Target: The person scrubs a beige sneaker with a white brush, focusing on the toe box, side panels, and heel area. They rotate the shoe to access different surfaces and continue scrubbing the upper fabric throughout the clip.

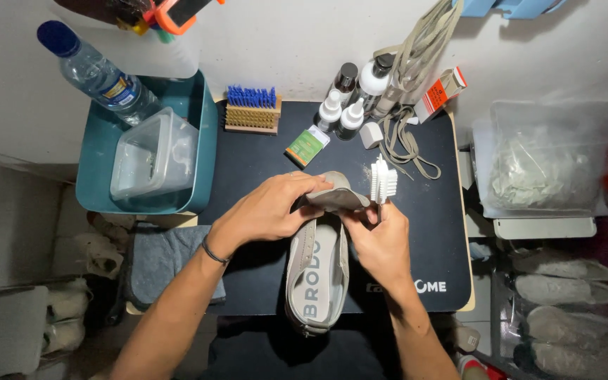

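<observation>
A grey-beige laceless shoe [316, 278] lies on the black mat [431, 211], toe away from me, its printed insole showing. My left hand [269, 207] grips the shoe's tongue [336, 197] and pulls it up and forward. My right hand [381, 243] also pinches the tongue's edge while holding a white brush [383, 179], bristles pointing up and left, just right of the tongue.
A teal tray [205, 141] at back left holds a clear plastic tub [153, 155] and a water bottle [100, 74]. A blue-bristled wooden brush [251, 109], several small bottles [350, 98], loose laces [406, 144] and a small box [441, 91] line the back. More shoes [564, 288] lie at right.
</observation>
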